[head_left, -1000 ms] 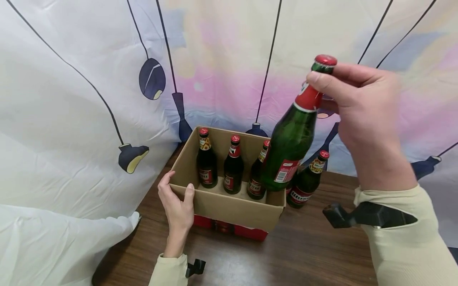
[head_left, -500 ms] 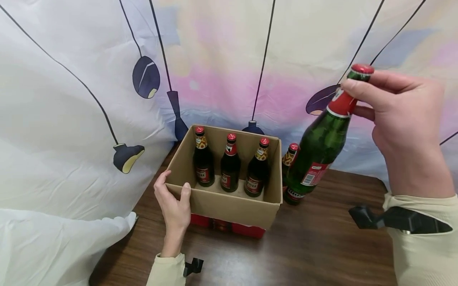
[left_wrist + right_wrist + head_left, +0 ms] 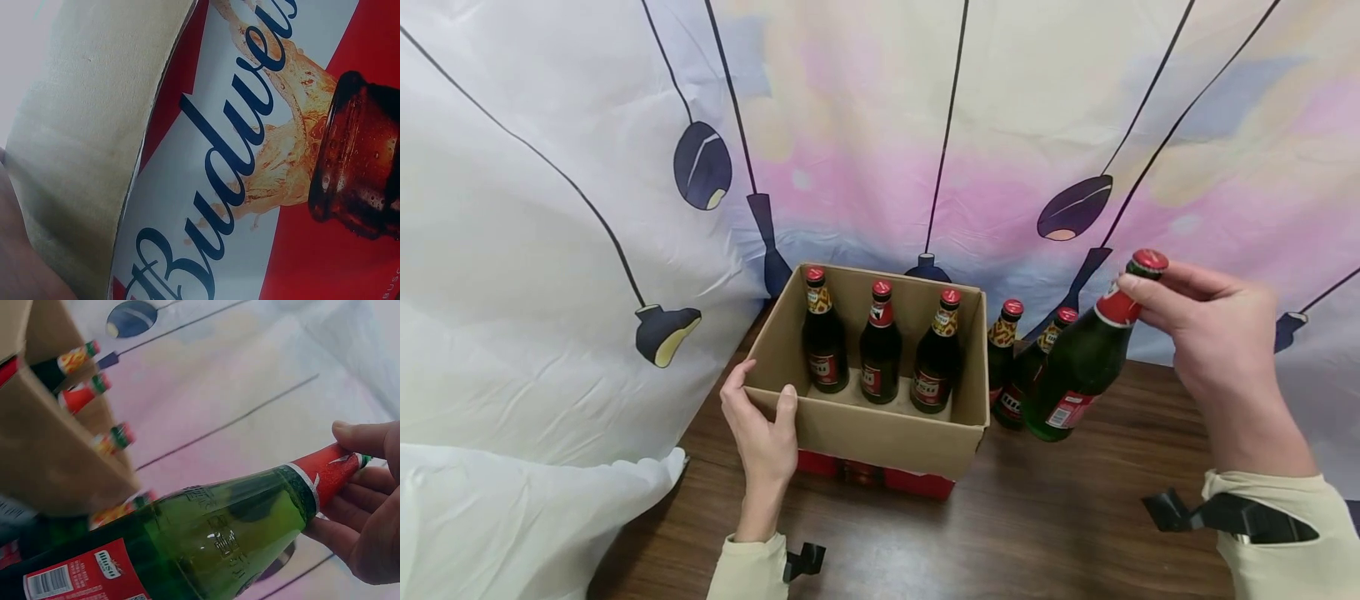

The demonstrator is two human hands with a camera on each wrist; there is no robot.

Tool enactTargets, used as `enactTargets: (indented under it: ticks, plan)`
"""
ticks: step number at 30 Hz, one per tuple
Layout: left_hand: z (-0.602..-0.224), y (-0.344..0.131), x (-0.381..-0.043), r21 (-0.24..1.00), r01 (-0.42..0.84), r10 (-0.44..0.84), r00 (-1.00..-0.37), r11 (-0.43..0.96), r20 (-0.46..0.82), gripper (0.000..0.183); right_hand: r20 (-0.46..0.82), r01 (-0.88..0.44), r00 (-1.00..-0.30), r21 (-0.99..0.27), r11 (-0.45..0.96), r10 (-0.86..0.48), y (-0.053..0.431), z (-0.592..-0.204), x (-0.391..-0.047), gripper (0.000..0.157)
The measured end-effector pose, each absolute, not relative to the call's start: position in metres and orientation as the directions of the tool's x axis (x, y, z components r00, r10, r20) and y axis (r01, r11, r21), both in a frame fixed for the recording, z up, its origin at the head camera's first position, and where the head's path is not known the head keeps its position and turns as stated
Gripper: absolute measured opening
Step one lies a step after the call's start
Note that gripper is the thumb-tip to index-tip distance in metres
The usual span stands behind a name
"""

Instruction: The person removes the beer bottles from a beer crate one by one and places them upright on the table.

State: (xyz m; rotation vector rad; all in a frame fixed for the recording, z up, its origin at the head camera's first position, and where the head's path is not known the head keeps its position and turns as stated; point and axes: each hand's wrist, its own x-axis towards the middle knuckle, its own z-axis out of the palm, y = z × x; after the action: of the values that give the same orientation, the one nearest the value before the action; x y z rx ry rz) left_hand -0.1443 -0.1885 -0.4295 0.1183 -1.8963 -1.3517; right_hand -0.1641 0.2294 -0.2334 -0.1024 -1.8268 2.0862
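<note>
My right hand (image 3: 1225, 342) grips a green beer bottle (image 3: 1086, 367) by its red-labelled neck, just under the red cap. The bottle leans, with its base low over the table to the right of the box. My left hand (image 3: 763, 433) holds the near left corner of an open cardboard box (image 3: 887, 433), thumb inside the rim. Three capped beer bottles (image 3: 880, 346) stand in a row inside. In the left wrist view, the printed side of the box (image 3: 250, 156) shows beside a folded-down brown flap (image 3: 94, 125). The right wrist view shows fingers (image 3: 362, 506) round the bottle neck.
Two more beer bottles (image 3: 1000, 350) stand on the wooden table (image 3: 1060, 517) against the box's right side, close to the held one. A patterned curtain (image 3: 865, 125) hangs behind, and white cloth (image 3: 535, 500) drapes at the left.
My right hand has carried the held bottle from over the box's right end out to the right, then lowered it beside the standing bottles. My left hand has kept its hold on the box.
</note>
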Motion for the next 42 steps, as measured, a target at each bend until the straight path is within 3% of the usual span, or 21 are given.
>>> enactTargets:
  ticks: [10,19,36,42]
  plan:
    - [-0.43,-0.19,-0.144,0.832,0.353,-0.508,-0.667,0.429,0.545,0.064,0.037,-0.029,-0.943,-0.999,0.028,0.331,0.253,-0.294,-0.168,0.025]
    - [-0.429,-0.19,-0.146,0.832,0.356,-0.503,-0.671,0.425,0.544,0.064,0.021,-0.034,-0.921,-0.999,-0.025,0.39,0.266,-0.331,-0.177,0.025]
    - [-0.427,-0.188,-0.148,0.837,0.356,-0.495,-0.684,0.415,0.536,0.065,-0.063,0.063,-0.824,-0.998,-0.02,0.563,0.273,-0.358,-0.196,0.044]
    - [-0.429,-0.188,-0.145,0.84,0.356,-0.499,-0.683,0.41,0.533,0.064,-0.069,0.051,-0.797,-0.998,-0.047,0.6,0.272,-0.366,-0.199,0.043]
